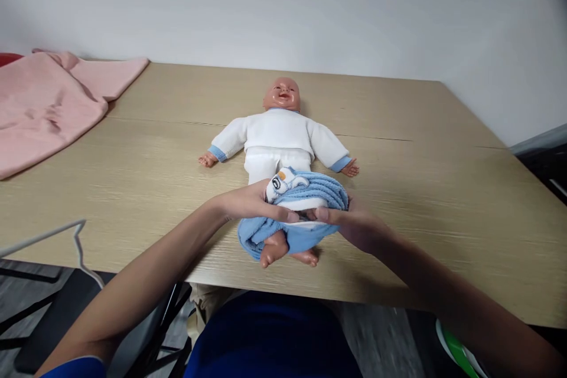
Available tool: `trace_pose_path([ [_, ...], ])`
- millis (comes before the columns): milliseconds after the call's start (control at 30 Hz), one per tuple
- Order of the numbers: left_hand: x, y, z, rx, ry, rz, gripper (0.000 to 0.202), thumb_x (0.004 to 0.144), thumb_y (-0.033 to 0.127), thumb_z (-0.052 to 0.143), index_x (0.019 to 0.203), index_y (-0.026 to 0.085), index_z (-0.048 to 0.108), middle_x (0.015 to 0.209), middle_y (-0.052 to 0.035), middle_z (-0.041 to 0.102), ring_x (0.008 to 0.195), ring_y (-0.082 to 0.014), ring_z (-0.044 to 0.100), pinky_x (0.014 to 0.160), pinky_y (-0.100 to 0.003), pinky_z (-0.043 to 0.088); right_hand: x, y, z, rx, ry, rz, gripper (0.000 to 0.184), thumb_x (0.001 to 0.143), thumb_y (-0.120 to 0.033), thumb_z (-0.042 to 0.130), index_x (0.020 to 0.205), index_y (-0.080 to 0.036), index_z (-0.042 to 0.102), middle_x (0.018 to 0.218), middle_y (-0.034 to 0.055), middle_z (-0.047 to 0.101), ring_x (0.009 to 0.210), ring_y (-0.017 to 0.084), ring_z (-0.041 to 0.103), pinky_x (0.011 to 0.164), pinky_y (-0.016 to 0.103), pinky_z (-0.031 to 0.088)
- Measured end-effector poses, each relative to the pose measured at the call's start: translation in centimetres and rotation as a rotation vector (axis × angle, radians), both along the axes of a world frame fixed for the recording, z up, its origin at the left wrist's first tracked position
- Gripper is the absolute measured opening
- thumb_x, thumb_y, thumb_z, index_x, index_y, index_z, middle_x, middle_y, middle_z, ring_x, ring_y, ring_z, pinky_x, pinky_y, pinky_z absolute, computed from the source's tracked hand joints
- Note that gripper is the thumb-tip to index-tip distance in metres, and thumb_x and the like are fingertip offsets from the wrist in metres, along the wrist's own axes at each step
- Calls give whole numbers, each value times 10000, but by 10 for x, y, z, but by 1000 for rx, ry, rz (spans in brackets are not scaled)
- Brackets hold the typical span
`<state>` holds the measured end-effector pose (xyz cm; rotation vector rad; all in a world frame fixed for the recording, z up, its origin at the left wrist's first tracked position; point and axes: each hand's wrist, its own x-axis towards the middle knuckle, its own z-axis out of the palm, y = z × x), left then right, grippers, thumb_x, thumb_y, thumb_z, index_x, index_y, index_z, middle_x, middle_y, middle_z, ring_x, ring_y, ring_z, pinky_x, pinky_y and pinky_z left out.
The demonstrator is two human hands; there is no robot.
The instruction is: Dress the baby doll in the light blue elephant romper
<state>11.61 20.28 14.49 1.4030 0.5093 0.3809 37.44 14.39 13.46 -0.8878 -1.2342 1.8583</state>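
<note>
1. Plainly, the table (398, 147) carries the main risk. The doll's feet (271, 255) lie right at its near edge, so a pull toward the person could, I judge, drag the whole figure off the wood.
2. The doll (277, 133) lies on its back at the middle of the near side, head toward the wall (283, 6) and feet toward the person. Its long axis runs straight away from the edge, with the arms spread sideways. It looks light and nothing pins it, so it would likely slide or twist rather than keep its place.
3. The blue trousers (319, 189) are bunched in thick folds around the hips and thighs, lying across the body's axis. So much gathered cloth may snag on the white garment (277, 159) beneath, or ride up on one side only.
4. The left hand (248, 204) pinches the bunched cloth at one hip, fingers closed on the fabric. The right hand (354, 224) grips the opposite side likewise. An uneven tug could slip the cloth free.
</note>
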Motion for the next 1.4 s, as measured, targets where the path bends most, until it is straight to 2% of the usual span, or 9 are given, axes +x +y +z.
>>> trace_pose_path([
  [67,5,-3,3,26,69,59,241,873,337,837,1025,169,755,967,-41,791,993,-247,738,1017,-403,593,-1,-7,6,8,-109,-43,528,847,-440,992,1298,-254,790,1216,50,840,1098,244,780,974,360,639],
  [167,12,-10,6,104,67,55,52,885,233,705,892,187,684,824,2,700,866,-212,682,924,-376,577,-7,-28,16,125,-280,-163,477,844,-408,953,1267,-254,798,1156,44,860,1021,246,806,891,346,657],
  [267,19,-16,6,220,54,5,195,862,214,702,1052,200,663,1009,-24,743,994,-243,707,953,-385,579,-16,-54,21,287,-438,-320,412,888,-350,826,1286,-251,783,1111,35,866,937,239,811,819,338,651],
  [433,24,-24,0,544,329,11,414,937,260,716,1338,236,614,1169,-73,773,1093,-313,749,1002,-457,592,-15,-78,15,516,-807,-491,284,873,-336,742,1123,-206,773,906,22,812,752,222,737,710,342,572],
  [533,27,-26,-4,726,431,38,546,955,264,730,1480,264,580,1309,-107,756,1233,-353,739,1078,-488,585,-4,-77,10,473,-945,-518,276,878,-416,715,1039,-196,754,871,28,787,745,236,713,695,359,532],
  [700,32,-29,-5,826,501,25,647,995,268,715,1615,232,532,1454,-157,689,1411,-379,655,1184,-519,553,3,-81,6,301,-887,-451,371,910,-485,671,1135,-202,757,1004,43,811,907,274,752,798,374,567],
  [833,34,-31,-4,834,540,28,807,974,221,729,1720,151,431,1531,-221,606,1499,-415,568,1240,-567,508,3,-92,1,267,-880,-419,345,939,-478,650,1142,-217,747,989,32,792,928,272,743,800,366,550],
  [1000,33,-29,-7,715,440,65,792,939,239,775,1668,155,478,1529,-207,618,1468,-396,597,1244,-561,504,9,-95,-16,384,-988,-605,228,865,-409,686,1011,-234,690,982,43,732,915,269,681,838,391,503],
  [1400,22,-13,-10,422,157,13,895,836,154,763,1689,240,504,1639,-160,601,1494,-353,610,1254,-540,522,0,-80,-39,121,-481,-526,320,878,-389,749,1111,-237,590,944,-17,641,852,191,613,779,302,525],
])
